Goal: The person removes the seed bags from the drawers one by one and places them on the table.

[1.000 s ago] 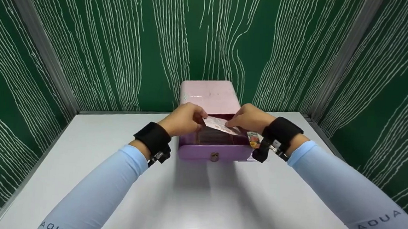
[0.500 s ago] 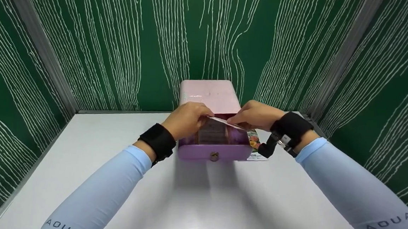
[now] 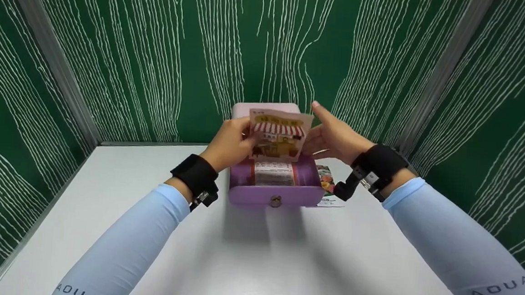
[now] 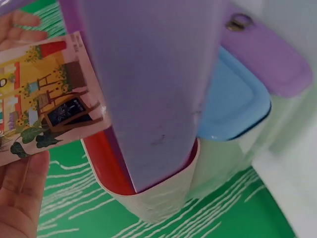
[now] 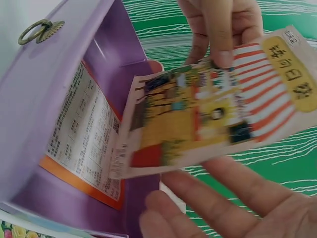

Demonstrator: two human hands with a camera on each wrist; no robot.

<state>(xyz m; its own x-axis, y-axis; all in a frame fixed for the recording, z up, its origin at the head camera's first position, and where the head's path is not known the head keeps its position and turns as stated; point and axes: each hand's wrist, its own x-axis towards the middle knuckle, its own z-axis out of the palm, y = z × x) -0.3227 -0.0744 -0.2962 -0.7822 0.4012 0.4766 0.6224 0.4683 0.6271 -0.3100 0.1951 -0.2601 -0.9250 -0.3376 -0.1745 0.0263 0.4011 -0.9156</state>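
Note:
My left hand [image 3: 228,145] pinches an illustrated card [image 3: 277,137] by its left edge. Pictured on the card is a shop front under a red-and-white striped awning. It stands tilted up above a pulled-out purple drawer [image 3: 250,197]. On the card's other side is my right hand [image 3: 336,136], fingers spread and thumb raised. In the right wrist view its fingers [image 5: 233,198] lie beside the card's lower edge [image 5: 193,153]; whether they touch it I cannot tell. Inside the drawer lies a printed sheet [image 5: 84,134] with an orange border.
The drawer belongs to a pink cabinet [image 3: 242,112] standing at the table's back. Below it, the left wrist view shows a blue drawer [image 4: 237,94] and another purple one [image 4: 272,59]. A flower-printed card [image 3: 326,181] sticks out right of the drawer. Green patterned walls surround the white table [image 3: 147,250].
The card has swung from nearly flat to upright, its picture side now in view. My right hand has let go of it and spread its fingers. The printed sheet in the drawer shows more clearly.

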